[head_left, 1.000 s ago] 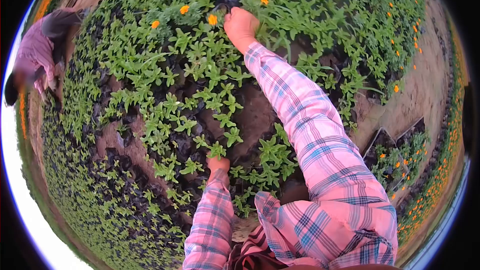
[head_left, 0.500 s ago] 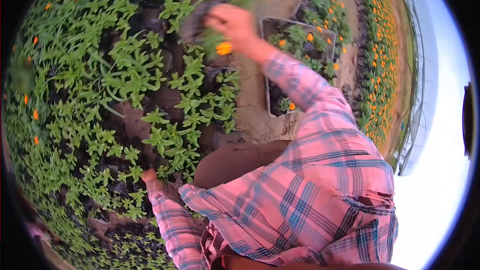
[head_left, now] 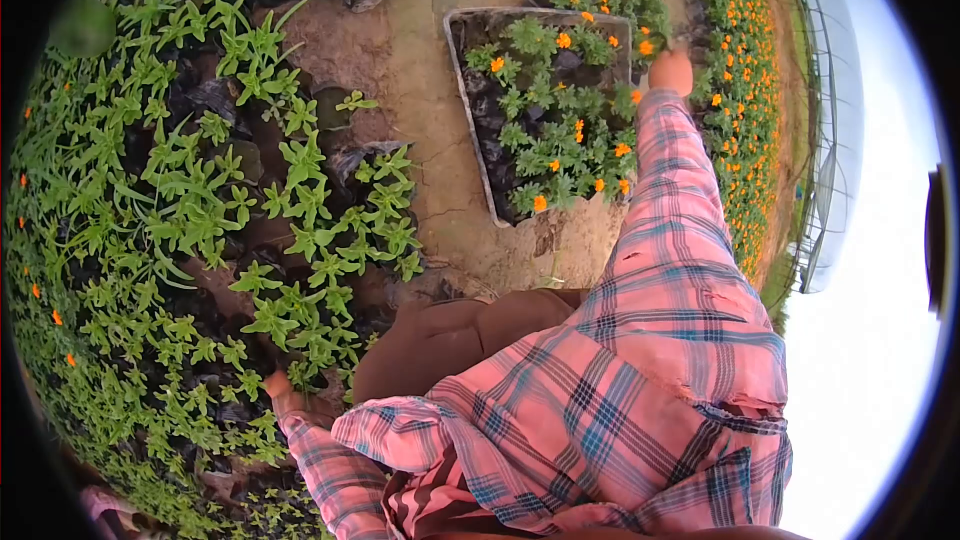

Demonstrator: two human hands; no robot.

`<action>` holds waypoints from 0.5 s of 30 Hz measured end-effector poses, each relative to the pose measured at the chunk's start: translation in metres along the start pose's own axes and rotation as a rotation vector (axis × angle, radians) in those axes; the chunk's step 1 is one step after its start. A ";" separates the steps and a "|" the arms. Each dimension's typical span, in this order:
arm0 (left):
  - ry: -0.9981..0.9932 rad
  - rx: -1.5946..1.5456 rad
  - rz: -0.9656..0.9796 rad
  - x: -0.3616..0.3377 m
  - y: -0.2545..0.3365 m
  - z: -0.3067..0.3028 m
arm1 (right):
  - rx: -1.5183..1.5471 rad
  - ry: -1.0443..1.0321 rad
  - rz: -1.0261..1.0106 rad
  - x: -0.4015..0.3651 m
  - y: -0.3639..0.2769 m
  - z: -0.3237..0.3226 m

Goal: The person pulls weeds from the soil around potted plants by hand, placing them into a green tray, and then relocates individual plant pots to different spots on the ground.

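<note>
Pink shirt (head_left: 600, 380), blue-and-black plaid, torn; brown trousers (head_left: 450, 335).

We're outdoors in a plant nursery: seedlings (head_left: 310, 198) crowding round the left hand (head_left: 280, 387), crated orange flowers (head_left: 563, 41) beside the right hand (head_left: 671, 73), arched tunnel (head_left: 830, 130) beyond

Marigolds (head_left: 560, 105) stand in a crate (head_left: 474, 130): bushy green foliage, orange blooms, dark bases partly showing. Crate is rectangular, pale-rimmed, sits on bare soil. Seedlings (head_left: 310, 200) are green, leafy, bloomless, mostly upright, crowd the ground left of crate among black bags (head_left: 215, 95).
</note>
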State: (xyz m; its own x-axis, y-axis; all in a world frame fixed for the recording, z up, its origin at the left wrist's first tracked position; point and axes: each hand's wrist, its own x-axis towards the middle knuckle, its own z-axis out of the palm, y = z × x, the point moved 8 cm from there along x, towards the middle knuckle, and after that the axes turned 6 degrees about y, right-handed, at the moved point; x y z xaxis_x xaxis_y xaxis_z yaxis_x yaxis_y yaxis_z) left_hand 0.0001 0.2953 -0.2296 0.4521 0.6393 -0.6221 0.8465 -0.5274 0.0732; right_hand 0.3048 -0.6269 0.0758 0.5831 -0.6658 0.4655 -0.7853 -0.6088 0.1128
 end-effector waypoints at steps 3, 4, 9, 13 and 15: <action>-0.030 -0.028 0.012 -0.003 -0.006 0.003 | -0.132 -0.279 -0.238 -0.025 0.022 0.066; -0.030 -0.036 0.023 -0.004 -0.011 0.001 | -0.056 -0.406 -0.388 -0.040 0.021 0.091; 0.019 -0.036 -0.061 -0.016 -0.026 0.023 | -0.133 -0.374 -0.477 -0.041 0.020 0.141; 0.265 -0.205 -0.052 -0.046 0.008 -0.004 | 0.062 -0.096 -0.564 -0.068 -0.209 -0.007; 0.252 -0.274 -0.178 -0.061 0.020 -0.023 | 0.494 0.010 -0.747 -0.104 -0.314 -0.059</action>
State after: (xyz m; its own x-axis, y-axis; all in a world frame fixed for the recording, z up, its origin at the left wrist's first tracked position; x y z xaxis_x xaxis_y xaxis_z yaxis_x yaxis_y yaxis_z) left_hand -0.0043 0.2586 -0.1723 0.3177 0.8419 -0.4363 0.9459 -0.2493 0.2077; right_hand 0.4787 -0.3407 0.0439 0.9027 -0.0191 0.4299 -0.0210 -0.9998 -0.0003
